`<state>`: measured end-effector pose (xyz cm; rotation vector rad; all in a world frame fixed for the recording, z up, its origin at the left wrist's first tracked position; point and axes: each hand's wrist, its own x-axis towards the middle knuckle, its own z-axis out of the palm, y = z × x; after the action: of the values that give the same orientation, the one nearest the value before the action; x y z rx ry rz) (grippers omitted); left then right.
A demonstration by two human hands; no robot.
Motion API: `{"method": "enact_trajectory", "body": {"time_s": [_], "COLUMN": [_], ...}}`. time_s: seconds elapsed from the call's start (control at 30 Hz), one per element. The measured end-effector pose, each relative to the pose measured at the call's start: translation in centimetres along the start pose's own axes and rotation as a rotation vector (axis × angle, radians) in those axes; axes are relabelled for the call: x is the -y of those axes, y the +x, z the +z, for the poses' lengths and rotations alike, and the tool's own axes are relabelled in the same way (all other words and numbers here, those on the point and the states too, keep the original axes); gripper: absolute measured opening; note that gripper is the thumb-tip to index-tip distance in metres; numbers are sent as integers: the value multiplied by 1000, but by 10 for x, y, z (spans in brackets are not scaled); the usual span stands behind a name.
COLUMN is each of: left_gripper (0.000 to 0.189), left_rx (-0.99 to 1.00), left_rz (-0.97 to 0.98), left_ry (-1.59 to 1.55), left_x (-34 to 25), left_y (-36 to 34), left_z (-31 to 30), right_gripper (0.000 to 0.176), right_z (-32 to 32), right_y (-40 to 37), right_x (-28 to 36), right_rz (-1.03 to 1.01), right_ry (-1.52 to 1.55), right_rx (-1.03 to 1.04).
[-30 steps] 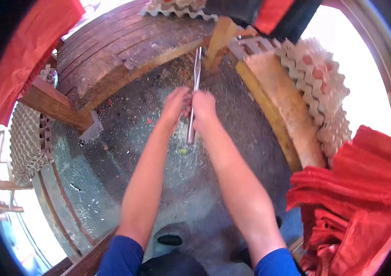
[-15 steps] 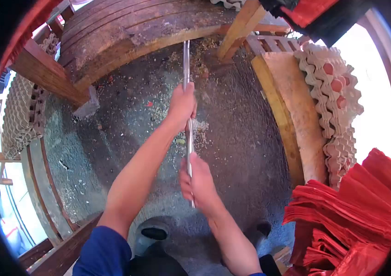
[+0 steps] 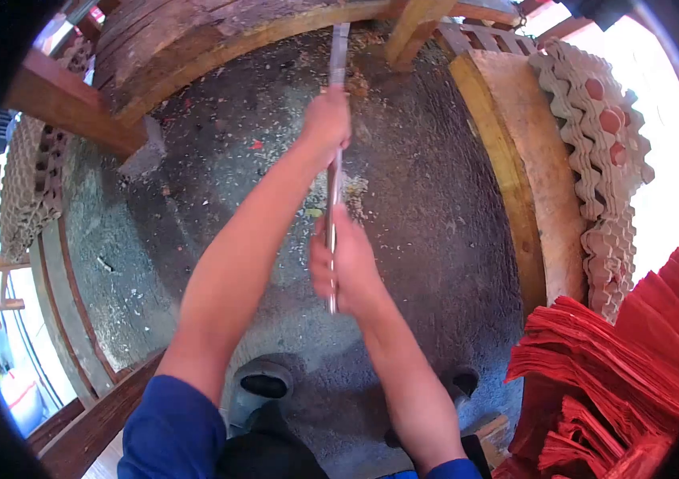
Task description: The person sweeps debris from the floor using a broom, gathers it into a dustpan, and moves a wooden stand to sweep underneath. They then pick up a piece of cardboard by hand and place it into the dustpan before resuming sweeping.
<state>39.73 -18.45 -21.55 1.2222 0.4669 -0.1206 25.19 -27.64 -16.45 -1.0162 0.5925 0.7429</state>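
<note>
A long shiny metal pole [image 3: 334,185] runs away from me above the dirty concrete floor. Its far end passes beneath the wooden table, so whatever is on that end is hidden. Higher up the pole, my left hand [image 3: 326,124] is wrapped round it. Nearer my body, my right hand [image 3: 349,259] grips the lower part, a little blurred, with a short stub of pole sticking out below. Pale grain-like bits [image 3: 351,190] and other crumbs lie scattered on the floor around and beyond the pole.
Ahead stands a wooden table [image 3: 188,60] with thick legs [image 3: 76,108]. Stacked egg trays [image 3: 595,128] rest on the right beside a wooden board [image 3: 515,152]. Red plastic bags [image 3: 595,359] pile up at lower right. More egg trays [image 3: 32,188] stand at left.
Both hands and the pole have moved forward, away from my body, pushing the pole farther toward the table. The view has shifted slightly. Both hands still hold the pole.
</note>
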Motion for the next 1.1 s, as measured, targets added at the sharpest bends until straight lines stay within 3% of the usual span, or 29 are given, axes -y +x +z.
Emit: {"method": "enact_trajectory", "body": {"time_s": [0.07,0.1,0.17,0.23,0.27,0.3,0.37,0.4,0.43,0.47,0.5,0.57,0.6,0.63,0.67,0.77,0.83,0.87,0.93,1.0,1.07,1.1], "left_gripper": [34,34,34,33,33,32,32,30,28,28,28,28,28,28,28,28,28,28,27,27,27,28], "left_rx": [-23,72,168,362,359,338,319,188,59,73,54,35,183,327,312,281,91,99,-91,-43,-18,91], "left_rz": [4,-18,-63,-113,-129,-142,-165,-95,-25,-31,2,42,3,-35,-32,-53,-28,-30,-8,-27,-48,-71], "left_ry": [-11,-160,-307,-348,-340,-285,-218,-151,-87,-87,-181,-277,-361,-445,-448,-412,-204,-200,-206,-310,-422,-469], "left_x": [-6,-2,8,11,12,12,8,2,-3,-3,-5,-4,2,8,13,13,11,7,2,1,3,9], "left_y": [-21,-24,-22,8,21,34,31,22,10,-6,-22,-26,-22,-17,-11,8,12,2,-30,-56,-60,-55], "left_z": [-11,-18,-22,-21,-23,-24,-29,-34,-36,-35,-35,-33,-32,-31,-23,-6,-5,-7,-22,-25,-31,-29], "right_gripper": [35,35,35,36,36,36,36,36,36,36,36,35,35,35,35,36,38,38,39,38,42,45], "right_z": [-10,-12,-8,1,3,9,27,22,11,1,-5,-16,-22,-27,-28,-10,-5,-8,-19,-25,-29,-28], "right_y": [-23,-16,9,36,47,46,31,24,13,4,-1,-1,7,17,24,20,14,7,-15,-29,-23,-24], "right_x": [-6,-19,-54,-52,-51,-45,-22,-17,-12,-10,-13,-26,-33,-41,-45,-10,-3,-3,-5,-15,-41,-43], "right_rz": [125,135,-230,-272,-321,-313,-107,-108,2,109,100,-67,-66,-242,-414,-162,-3,-7,163,194,-229,-272], "right_ry": [-60,-51,-328,-325,-327,-313,-98,-87,-36,15,15,-303,-305,-426,-546,-302,-119,-113,-96,-143,-554,-633], "right_rx": [91,79,-76,-122,-149,-152,-79,-84,71,221,214,101,101,-18,-129,-73,-15,-20,185,168,12,-82]}}
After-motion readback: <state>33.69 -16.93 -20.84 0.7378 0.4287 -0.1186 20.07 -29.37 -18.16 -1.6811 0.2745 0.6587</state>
